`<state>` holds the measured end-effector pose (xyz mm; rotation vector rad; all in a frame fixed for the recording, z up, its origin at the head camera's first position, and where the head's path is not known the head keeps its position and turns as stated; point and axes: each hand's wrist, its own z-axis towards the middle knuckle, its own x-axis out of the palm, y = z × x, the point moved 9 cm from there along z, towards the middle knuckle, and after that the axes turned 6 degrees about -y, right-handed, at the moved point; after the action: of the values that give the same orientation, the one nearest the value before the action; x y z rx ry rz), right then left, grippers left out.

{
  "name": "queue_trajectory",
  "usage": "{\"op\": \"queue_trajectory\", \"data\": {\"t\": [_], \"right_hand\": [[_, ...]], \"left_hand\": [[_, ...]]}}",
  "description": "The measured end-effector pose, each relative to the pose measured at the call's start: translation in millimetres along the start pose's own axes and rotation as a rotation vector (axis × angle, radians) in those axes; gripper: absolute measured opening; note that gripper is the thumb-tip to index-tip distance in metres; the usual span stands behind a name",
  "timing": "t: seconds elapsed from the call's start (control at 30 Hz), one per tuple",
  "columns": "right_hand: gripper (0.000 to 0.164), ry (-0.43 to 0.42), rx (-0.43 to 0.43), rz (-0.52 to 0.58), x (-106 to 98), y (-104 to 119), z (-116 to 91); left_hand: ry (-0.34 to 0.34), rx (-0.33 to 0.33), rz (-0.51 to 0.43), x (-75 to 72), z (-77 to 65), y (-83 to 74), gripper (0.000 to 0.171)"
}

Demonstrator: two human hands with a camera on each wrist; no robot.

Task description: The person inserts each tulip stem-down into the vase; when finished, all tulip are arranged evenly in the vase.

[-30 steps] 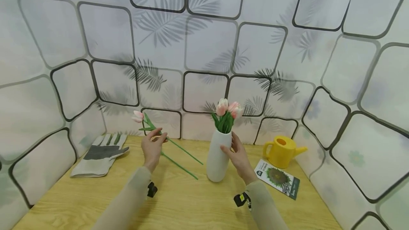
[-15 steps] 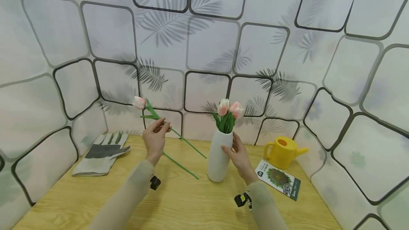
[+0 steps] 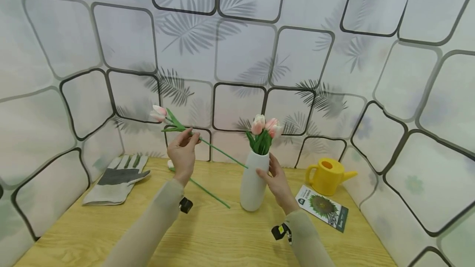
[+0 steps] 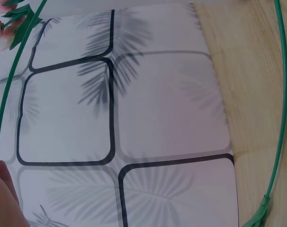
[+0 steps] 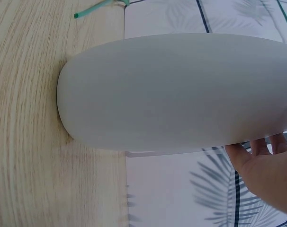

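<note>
My left hand (image 3: 182, 151) pinches the green stem of a pink and white tulip (image 3: 159, 113) above the table. Its bloom points up and left, and the stem slants down right so that its tip overlaps the vase's upper part in the head view. The white vase (image 3: 254, 184) stands upright with several pink tulips (image 3: 264, 127) in it. My right hand (image 3: 276, 182) grips the vase's right side, thumb on the front and fingers behind. Another tulip (image 3: 209, 193) lies on the table below my left hand, which hides part of it.
A grey and white glove (image 3: 116, 179) lies at the left of the wooden table (image 3: 219, 238). To the right stand a yellow watering can (image 3: 327, 177) and, in front of it, a flat seed packet (image 3: 323, 207). A patterned sheet (image 3: 237, 61) walls the back and sides.
My left hand has risen and moved slightly right with the tulip, bringing the stem's tip up to the vase. The right hand and the vase have stayed put.
</note>
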<state>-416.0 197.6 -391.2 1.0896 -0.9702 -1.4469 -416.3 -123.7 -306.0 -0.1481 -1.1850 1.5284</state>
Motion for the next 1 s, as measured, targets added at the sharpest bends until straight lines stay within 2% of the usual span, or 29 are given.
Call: {"op": "queue_trajectory", "data": {"t": [0.13, 0.33, 0.53, 0.63, 0.77, 1.0], "right_hand": [[0.080, -0.002, 0.002, 0.003, 0, 0, -1], [0.081, 0.000, 0.008, -0.001, 1, 1, -1], [0.080, -0.002, 0.003, 0.012, 0, 0, 0], [0.080, -0.002, 0.002, 0.010, -1, -1, 1], [0.080, -0.002, -0.005, 0.011, -1, -1, 2], [0.081, -0.002, -0.006, 0.014, -1, 1, 0]], "left_hand": [[-0.027, -0.005, 0.020, 2.8, 1.2, -5.4, 0.033], [-0.034, -0.052, -0.085, 11.2, -0.1, -11.1, 0.040], [-0.031, -0.033, -0.080, 27.1, -3.0, -20.0, 0.041], [-0.012, 0.005, -0.062, 38.2, -5.0, -27.2, 0.041], [0.044, 0.089, -0.023, 54.6, -11.3, -39.6, 0.041], [0.104, 0.236, 0.093, 73.8, -23.8, -51.6, 0.037]]}}
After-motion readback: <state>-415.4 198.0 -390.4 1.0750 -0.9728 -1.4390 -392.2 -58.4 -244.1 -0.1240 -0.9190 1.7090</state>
